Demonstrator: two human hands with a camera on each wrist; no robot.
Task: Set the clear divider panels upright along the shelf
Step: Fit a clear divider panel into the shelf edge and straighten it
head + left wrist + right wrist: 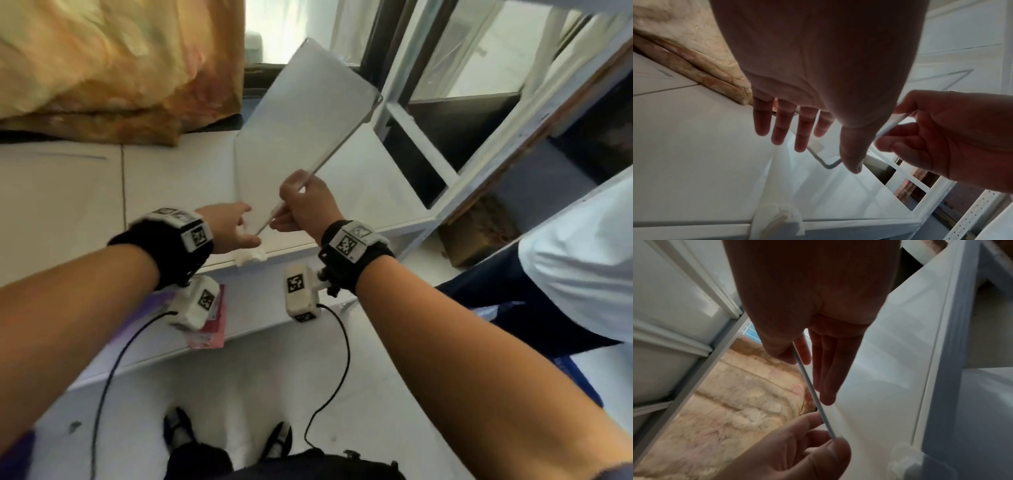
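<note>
Left hand (233,228), fingers straight and holding nothing, steadies the lower corner of the clear panel (301,130) just above the white clip (250,257) on the shelf (171,178) front edge. Right hand (305,205) keeps a pinching grip on the panel's near edge, the panel tilted above the shelf. Step in hand appears to be seating; the next move likely calls for lowering the edge into the clip and righting the panel.

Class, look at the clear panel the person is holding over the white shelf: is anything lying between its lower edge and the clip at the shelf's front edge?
Nothing visible does. The right hand grips the panel by its near edge, the left hand touches its lower corner just above the clip, and the shelf beneath is bare.
</note>
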